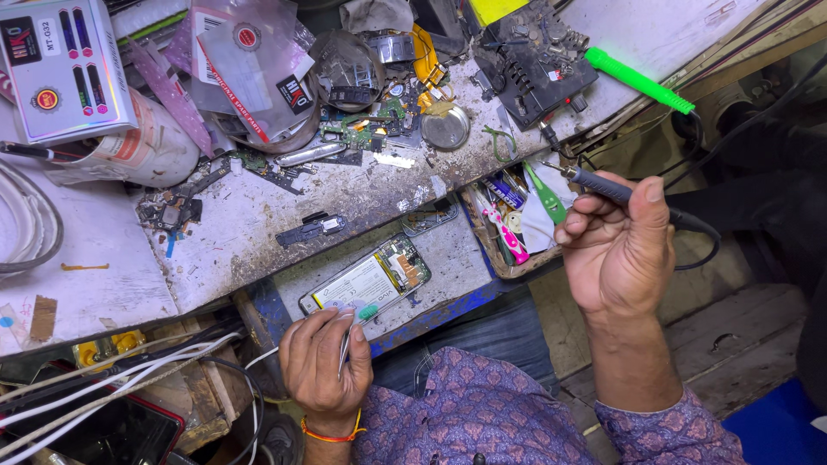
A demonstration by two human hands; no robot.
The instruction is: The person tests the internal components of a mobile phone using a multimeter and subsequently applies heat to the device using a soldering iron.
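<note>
Grey-handled soldering iron clamped in the fingers of the right hand, raised over the right end of the bench, tip pointing left and far, dark cord trailing right. Opened phone lying back-up on a small pad at the near edge of the bench, battery and circuit board exposed. Left hand just near of the phone, fingers pinched together on metal tweezers, tips close to the phone's near end. Tray of small tools between phone and right hand. Green-handled tool far right; black circuit board beside it; white box far left.
</note>
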